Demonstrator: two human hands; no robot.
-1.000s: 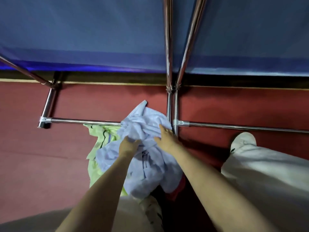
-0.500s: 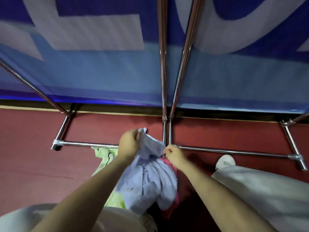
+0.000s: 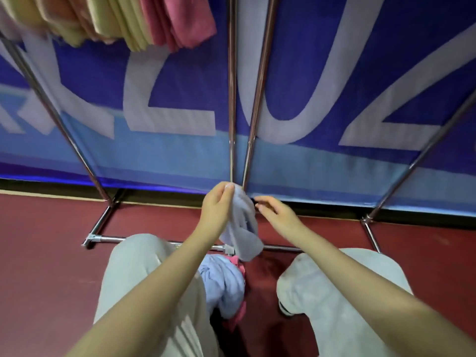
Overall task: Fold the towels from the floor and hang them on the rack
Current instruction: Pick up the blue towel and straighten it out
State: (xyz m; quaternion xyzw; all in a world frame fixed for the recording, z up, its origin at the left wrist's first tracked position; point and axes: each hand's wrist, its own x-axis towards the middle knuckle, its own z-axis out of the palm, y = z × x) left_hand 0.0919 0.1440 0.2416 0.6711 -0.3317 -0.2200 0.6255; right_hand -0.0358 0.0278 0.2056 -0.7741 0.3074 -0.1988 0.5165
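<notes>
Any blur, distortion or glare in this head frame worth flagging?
Head view: wide-angle bending splays the chrome rack poles; hung towels at top left are smeared; left hand and pale blue towel stay fairly sharp; bright glints on the poles, lighting otherwise even.

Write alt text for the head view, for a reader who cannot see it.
Seen from above, a person's left hand pinches the top of a pale blue towel that hangs down, while the right hand reaches toward it, fingers loose. More blue and pink towels lie piled on the red floor between the person's legs, and folded towels hang on the metal rack before a blue banner.
</notes>
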